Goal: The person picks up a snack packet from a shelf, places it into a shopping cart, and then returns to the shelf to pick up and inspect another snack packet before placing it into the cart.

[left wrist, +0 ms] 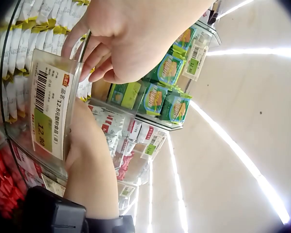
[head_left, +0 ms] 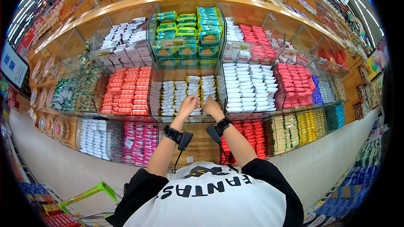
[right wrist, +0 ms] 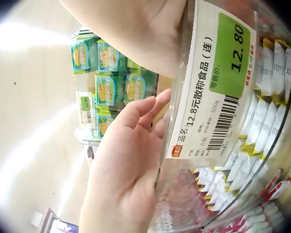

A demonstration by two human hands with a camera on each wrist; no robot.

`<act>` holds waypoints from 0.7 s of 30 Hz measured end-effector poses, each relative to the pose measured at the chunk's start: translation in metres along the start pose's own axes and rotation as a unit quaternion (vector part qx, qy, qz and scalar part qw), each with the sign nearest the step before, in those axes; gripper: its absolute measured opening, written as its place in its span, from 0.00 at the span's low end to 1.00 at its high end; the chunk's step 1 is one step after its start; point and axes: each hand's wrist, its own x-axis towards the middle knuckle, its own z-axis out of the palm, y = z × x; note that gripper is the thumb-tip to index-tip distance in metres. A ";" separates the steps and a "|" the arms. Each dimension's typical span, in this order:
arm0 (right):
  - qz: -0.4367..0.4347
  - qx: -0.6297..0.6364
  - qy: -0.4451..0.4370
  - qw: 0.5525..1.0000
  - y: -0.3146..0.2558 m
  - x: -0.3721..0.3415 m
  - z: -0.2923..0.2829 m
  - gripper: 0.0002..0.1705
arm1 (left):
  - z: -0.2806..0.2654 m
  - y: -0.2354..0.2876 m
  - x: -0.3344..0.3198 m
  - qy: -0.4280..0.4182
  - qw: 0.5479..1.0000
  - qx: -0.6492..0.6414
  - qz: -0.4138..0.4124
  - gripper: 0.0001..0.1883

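Observation:
Both hands are over a clear bin of white-and-yellow wrapped packets [head_left: 181,90]. My left hand [head_left: 189,106] is at the bin's front, its fingers loosely bent. In the left wrist view this left hand [left wrist: 131,39] shows no packet in it, and its fingertips are close over the packets [left wrist: 39,41]. Beside it, my right hand [head_left: 212,107] reaches over the same packets with one finger extended. A price tag [right wrist: 213,92] on the bin's front panel covers much of the right hand's [right wrist: 136,24] reach in the right wrist view, so its fingers are hidden there.
Clear dividers flank the bin, with orange-red packets [head_left: 128,90] on the left and white packets [head_left: 248,88] on the right. Green-and-yellow packs [head_left: 187,50] stand above, red packets [head_left: 248,138] below. A green-handled cart [head_left: 86,195] is at the lower left.

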 end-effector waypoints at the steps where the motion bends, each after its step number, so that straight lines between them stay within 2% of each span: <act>1: 0.000 -0.001 -0.001 1.000 0.002 0.001 0.002 0.42 | 0.000 -0.001 0.000 -0.001 1.000 0.003 0.006 0.08; 3: -0.008 0.011 0.024 1.000 0.004 0.003 0.005 0.41 | 0.000 -0.001 0.000 0.001 1.000 0.005 0.012 0.08; 15: -0.039 0.019 0.034 0.998 0.003 -0.003 0.003 0.29 | 0.001 -0.001 0.000 0.011 0.999 0.012 0.028 0.08; 19: -0.037 0.025 0.019 0.999 0.005 0.002 0.006 0.28 | 0.000 0.001 -0.001 -0.001 0.999 0.025 0.020 0.07; 21: -0.025 0.011 0.007 1.000 0.007 0.005 0.007 0.34 | 0.000 0.001 -0.001 0.001 0.999 0.032 0.025 0.07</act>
